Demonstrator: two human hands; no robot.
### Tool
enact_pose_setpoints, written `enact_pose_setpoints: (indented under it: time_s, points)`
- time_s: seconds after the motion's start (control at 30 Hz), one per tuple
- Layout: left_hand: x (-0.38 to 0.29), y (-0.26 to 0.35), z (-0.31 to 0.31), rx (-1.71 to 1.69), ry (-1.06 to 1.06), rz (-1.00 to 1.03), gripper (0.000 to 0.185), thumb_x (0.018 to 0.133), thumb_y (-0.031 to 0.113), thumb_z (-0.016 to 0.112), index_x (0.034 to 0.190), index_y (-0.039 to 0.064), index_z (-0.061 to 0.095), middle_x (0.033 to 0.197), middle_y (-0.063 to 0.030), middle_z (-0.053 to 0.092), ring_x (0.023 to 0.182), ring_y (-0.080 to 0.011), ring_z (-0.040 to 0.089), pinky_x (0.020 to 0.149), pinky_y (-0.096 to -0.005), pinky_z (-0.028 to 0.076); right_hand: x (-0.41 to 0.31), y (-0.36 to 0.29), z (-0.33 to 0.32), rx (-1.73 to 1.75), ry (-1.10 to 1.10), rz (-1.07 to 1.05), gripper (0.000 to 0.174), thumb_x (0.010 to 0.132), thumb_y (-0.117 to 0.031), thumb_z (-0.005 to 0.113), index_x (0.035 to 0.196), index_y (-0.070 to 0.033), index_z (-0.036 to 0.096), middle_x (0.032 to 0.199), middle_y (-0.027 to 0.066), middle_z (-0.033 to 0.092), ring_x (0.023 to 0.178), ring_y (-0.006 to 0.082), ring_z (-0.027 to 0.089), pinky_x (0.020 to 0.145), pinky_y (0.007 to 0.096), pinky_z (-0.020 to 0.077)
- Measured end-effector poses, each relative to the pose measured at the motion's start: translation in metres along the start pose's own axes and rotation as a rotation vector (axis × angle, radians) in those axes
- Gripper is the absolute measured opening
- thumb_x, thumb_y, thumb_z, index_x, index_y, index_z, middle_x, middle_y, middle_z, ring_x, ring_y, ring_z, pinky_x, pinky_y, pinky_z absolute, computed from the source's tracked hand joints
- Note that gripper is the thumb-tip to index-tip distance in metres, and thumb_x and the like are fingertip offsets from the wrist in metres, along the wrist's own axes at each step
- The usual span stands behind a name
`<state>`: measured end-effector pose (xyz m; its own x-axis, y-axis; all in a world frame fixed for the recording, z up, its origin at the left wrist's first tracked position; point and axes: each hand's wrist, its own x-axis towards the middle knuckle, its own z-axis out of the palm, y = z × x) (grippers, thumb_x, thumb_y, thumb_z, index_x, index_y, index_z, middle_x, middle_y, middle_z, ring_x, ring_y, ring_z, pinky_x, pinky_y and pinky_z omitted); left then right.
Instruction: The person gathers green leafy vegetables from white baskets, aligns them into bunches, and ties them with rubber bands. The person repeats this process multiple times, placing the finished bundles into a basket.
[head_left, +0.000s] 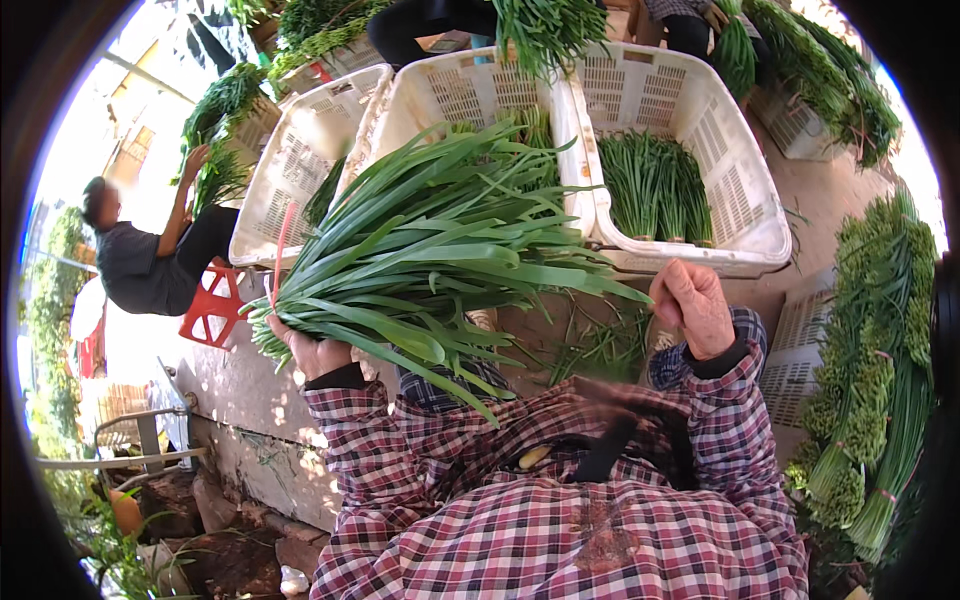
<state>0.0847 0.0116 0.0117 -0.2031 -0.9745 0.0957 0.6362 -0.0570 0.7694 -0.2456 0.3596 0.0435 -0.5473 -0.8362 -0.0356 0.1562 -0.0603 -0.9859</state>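
My left hand (311, 351) grips a large bunch of flat-leaved greens, probably garlic chives (442, 247), by its pale stem end. A pink tie (279, 262) runs around the stems, one end standing up. The leaves fan out to the right across my lap and over the near rim of the middle crate. My right hand (694, 307) is curled shut just beyond the longest leaf tip; nothing clearly shows in it. In front stand white plastic crates: the left crate (259, 199), the middle crate (420, 97) and the right crate (742, 157), which holds tied bunches (652, 187) with stems towards me.
At the left a person (150, 255) sits by a red plastic stool (214, 307). Across the crates, people handle greens (551, 30). Stacked flowering bunches (862, 360) top a crate (802, 352) at my right. Loose leaves (600, 345) litter the ground; a metal frame (146, 442) stands lower left.
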Motion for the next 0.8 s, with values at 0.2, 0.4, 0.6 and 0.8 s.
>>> enact_pose_setpoints:
  time_s: [0.2, 0.4, 0.6, 0.8]
  points:
    - [-0.002, -0.015, -0.024, 0.255, -0.119, 0.089, 0.051, 0.101, 0.018, 0.05, 0.145, 0.006, 0.028, 0.138, -0.0159, 0.05, 0.119, -0.0255, 0.054, 0.11, -0.0413, 0.038, -0.022, -0.027, 0.026, -0.421, -0.061, -0.116, 0.019, 0.091, -0.017, 0.071, 0.086, 0.0, 0.068, 0.065, -0.0035, 0.057, 0.055, 0.0043, 0.047, 0.051, 0.0223, 0.0395]
    - [-0.023, -0.012, -0.006, 0.704, -0.082, 0.339, 0.07, 0.089, 0.008, 0.067, 0.144, -0.001, 0.024, 0.132, -0.0179, 0.056, 0.115, -0.0246, 0.057, 0.105, -0.0371, 0.04, -0.027, -0.065, 0.052, -0.283, 0.058, -0.35, 0.012, 0.09, -0.01, 0.071, 0.086, 0.001, 0.067, 0.068, -0.002, 0.059, 0.058, 0.0039, 0.048, 0.052, 0.022, 0.0388]
    - [-0.047, -0.006, 0.02, 0.833, -0.121, 0.348, 0.087, 0.087, 0.004, 0.065, 0.153, 0.003, 0.008, 0.143, -0.0179, 0.044, 0.127, -0.0263, 0.047, 0.113, -0.0411, 0.032, -0.016, -0.085, 0.072, -0.595, 0.0, -0.384, 0.017, 0.084, -0.015, 0.078, 0.088, -0.002, 0.067, 0.057, -0.0016, 0.051, 0.05, 0.0063, 0.044, 0.05, 0.0235, 0.0368]
    - [-0.053, -0.014, 0.024, 0.696, -0.132, 0.351, 0.095, 0.085, 0.004, 0.068, 0.155, 0.007, 0.004, 0.146, -0.0174, 0.04, 0.128, -0.0269, 0.046, 0.113, -0.042, 0.032, -0.01, -0.043, 0.076, -0.9, -0.04, -0.474, 0.009, 0.086, -0.016, 0.071, 0.084, -0.007, 0.067, 0.067, 0.0113, 0.062, 0.063, 0.0296, 0.064, 0.059, 0.0388, 0.0481]
